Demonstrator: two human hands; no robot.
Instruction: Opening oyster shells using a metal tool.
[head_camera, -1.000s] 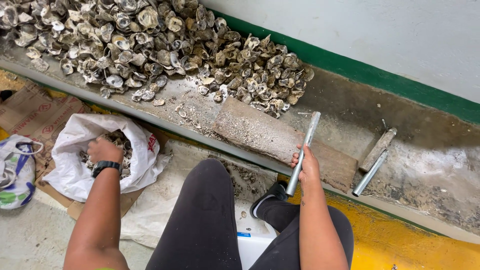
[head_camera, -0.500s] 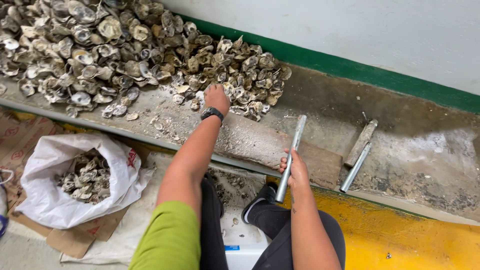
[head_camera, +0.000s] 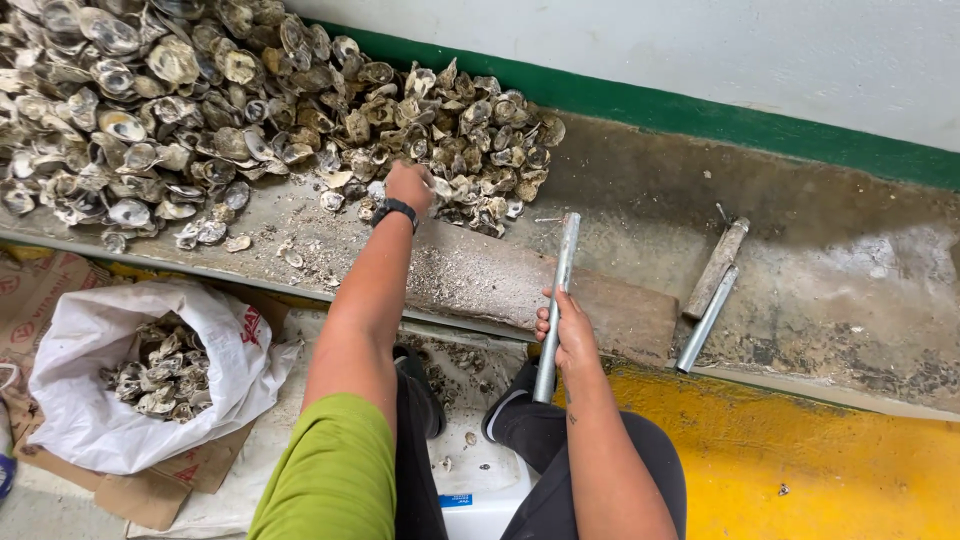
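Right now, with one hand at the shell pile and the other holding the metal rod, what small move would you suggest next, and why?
Probably close the left hand on one shell at the near edge of the oyster shell pile and draw it back onto the flat stone slab. That hand already touches the shells, the slab lies bare just below it, and the right hand holds the metal rod upright beside it.
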